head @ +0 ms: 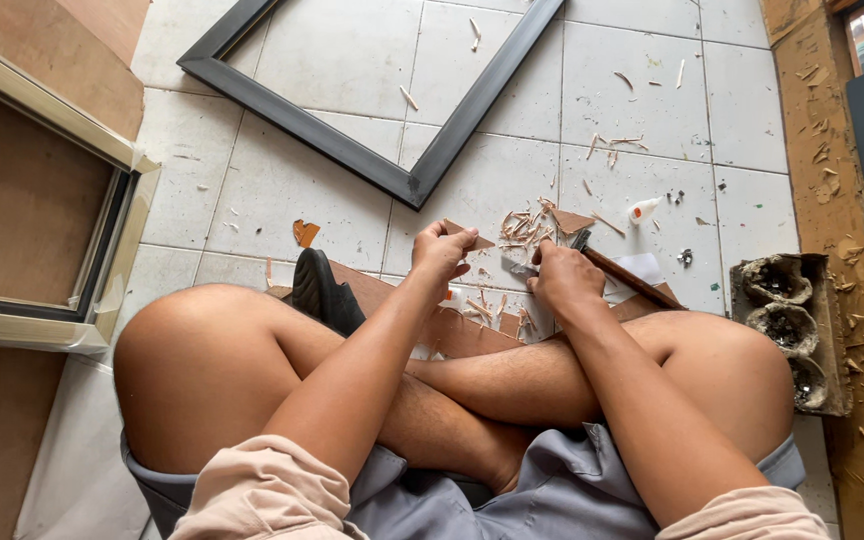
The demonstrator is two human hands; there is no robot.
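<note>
Off to the right, a grey lumpy tray with three round cups is sitting on the floor, and each cup is holding some dark, gritty stuff that's too small to make out.

The person is sitting cross-legged on the white tiled floor. The left hand is pinching a small flat piece of brown board, thin and pointy at one end, fingers closed tight on it. The right hand is wrapping around a cutting tool with a greyish blade, closed on it, blade pointing toward the left hand. Both hands are working just above a bigger sheet of the same brown board lying across the legs and floor.

Pale curly shavings are piling up on the tiles right past the hands. A hammer with a wooden handle is lying just beside the right hand. A dark, smooth rectangular frame is lying flat farther out. A little white glue bottle is sitting on its side near the shavings.
</note>
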